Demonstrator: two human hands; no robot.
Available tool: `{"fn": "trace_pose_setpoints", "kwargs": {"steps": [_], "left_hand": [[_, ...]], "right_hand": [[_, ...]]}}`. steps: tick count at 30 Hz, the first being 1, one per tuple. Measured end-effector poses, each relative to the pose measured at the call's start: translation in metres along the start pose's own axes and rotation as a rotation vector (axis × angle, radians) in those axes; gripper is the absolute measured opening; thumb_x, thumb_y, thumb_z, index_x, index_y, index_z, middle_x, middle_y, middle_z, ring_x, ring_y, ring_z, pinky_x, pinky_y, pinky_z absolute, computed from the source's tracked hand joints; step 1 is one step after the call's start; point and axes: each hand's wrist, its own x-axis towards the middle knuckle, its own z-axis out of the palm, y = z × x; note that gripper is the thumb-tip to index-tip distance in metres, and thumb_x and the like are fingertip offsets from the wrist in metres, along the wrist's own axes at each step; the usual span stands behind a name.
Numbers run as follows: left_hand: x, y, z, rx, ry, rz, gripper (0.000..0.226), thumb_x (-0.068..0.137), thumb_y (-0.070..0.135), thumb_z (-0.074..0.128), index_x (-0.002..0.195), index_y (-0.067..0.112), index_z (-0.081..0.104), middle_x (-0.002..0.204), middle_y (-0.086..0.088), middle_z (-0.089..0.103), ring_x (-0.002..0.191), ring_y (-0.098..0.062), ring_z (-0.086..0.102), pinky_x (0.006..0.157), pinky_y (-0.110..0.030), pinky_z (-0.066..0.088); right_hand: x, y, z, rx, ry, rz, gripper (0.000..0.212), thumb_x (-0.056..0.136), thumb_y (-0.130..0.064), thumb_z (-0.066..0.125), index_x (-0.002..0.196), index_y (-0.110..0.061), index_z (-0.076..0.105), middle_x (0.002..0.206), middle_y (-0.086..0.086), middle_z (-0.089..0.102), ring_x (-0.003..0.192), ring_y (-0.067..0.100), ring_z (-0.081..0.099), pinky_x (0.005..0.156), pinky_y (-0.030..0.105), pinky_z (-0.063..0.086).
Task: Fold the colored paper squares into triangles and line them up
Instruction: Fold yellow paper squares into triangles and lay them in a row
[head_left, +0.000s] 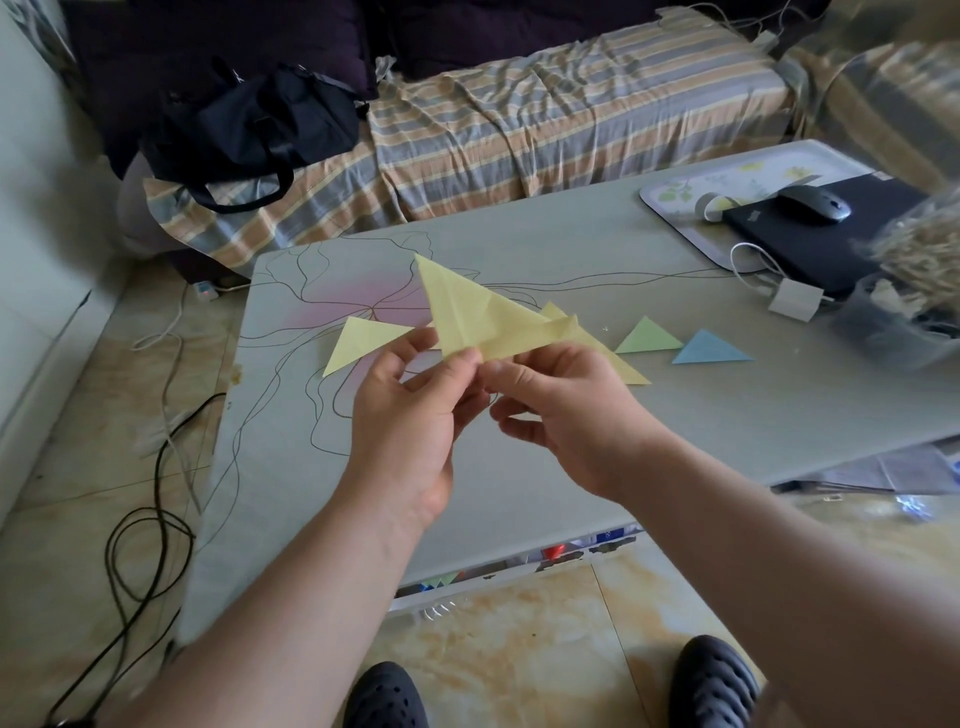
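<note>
Above the middle of the grey table top (519, 467), a pale yellow folded paper sheet (467, 312) is held in the air, clear of the surface, by both hands. The left hand (410, 415) pinches its lower edge between thumb and fingertips; the right hand (566, 410) pinches the same edge just beside it, fingers curled under the sheet. The paper already forms a long triangle, but its right-hand tip looks crumpled and one flap stands slightly away from the layer beneath.

Risk 1: the crease is being worked in mid-air, with no firm backing. The layers may slide, so the corners may not meet and the triangle may come out skewed.

Risk 2: the two pinches lie close together at one edge, leaving the far point unsupported. It may droop or spring open, and a hard tug could tear the thin sheet.

On the table behind the hands lie a small yellow paper triangle (363, 340) to the left, a larger yellow triangle (613, 358) partly hidden by the right hand, then a green paper triangle (647, 336) and a blue paper triangle (709, 349), set in a rough row.

Risk 3: lowering the held sheet carelessly may nudge these light pieces out of line.

Farther right, a white charger block (795, 299) with its cable, a black notebook (810, 234) and a grey computer mouse (813, 205) crowd the row's end.
</note>
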Motion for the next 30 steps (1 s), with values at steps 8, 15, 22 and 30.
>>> {"fn": "trace_pose_setpoints", "kwargs": {"steps": [8,15,22,30], "left_hand": [[0.0,0.0,-0.003,0.061,-0.122,-0.085,0.017,0.098,0.009,0.066,0.114,0.009,0.072,0.096,-0.008,0.076,0.084,-0.016,0.071,0.074,-0.024,0.057],[-0.002,-0.004,0.0,0.214,-0.115,-0.065,0.014,0.086,0.026,0.076,0.073,0.02,0.075,0.072,0.003,0.065,0.068,-0.01,0.06,0.071,-0.026,0.053],[0.0,-0.011,-0.003,0.331,-0.083,0.254,0.016,0.088,0.03,0.076,0.082,0.015,0.079,0.074,-0.001,0.066,0.074,-0.018,0.054,0.075,-0.036,0.047],[-0.004,-0.007,0.003,0.192,-0.13,0.098,0.022,0.097,0.008,0.068,0.083,0.02,0.08,0.074,0.002,0.068,0.069,-0.01,0.059,0.07,-0.022,0.051]], "right_hand": [[0.002,0.001,-0.001,-0.059,0.025,-0.122,0.029,0.081,-0.027,0.078,0.089,0.001,0.074,0.082,0.015,0.068,0.075,0.021,0.062,0.078,0.038,0.053],[-0.001,-0.006,-0.003,-0.038,0.064,-0.116,0.016,0.091,-0.011,0.075,0.078,-0.001,0.073,0.075,0.011,0.068,0.073,0.023,0.061,0.08,0.042,0.052],[-0.005,-0.015,-0.001,0.049,0.051,-0.117,0.023,0.092,-0.004,0.07,0.071,-0.013,0.07,0.073,0.005,0.064,0.069,0.018,0.061,0.076,0.036,0.051],[-0.007,-0.018,-0.005,0.054,-0.013,-0.086,0.013,0.093,-0.008,0.072,0.08,-0.011,0.071,0.077,0.005,0.067,0.072,0.019,0.063,0.077,0.036,0.051]]}}
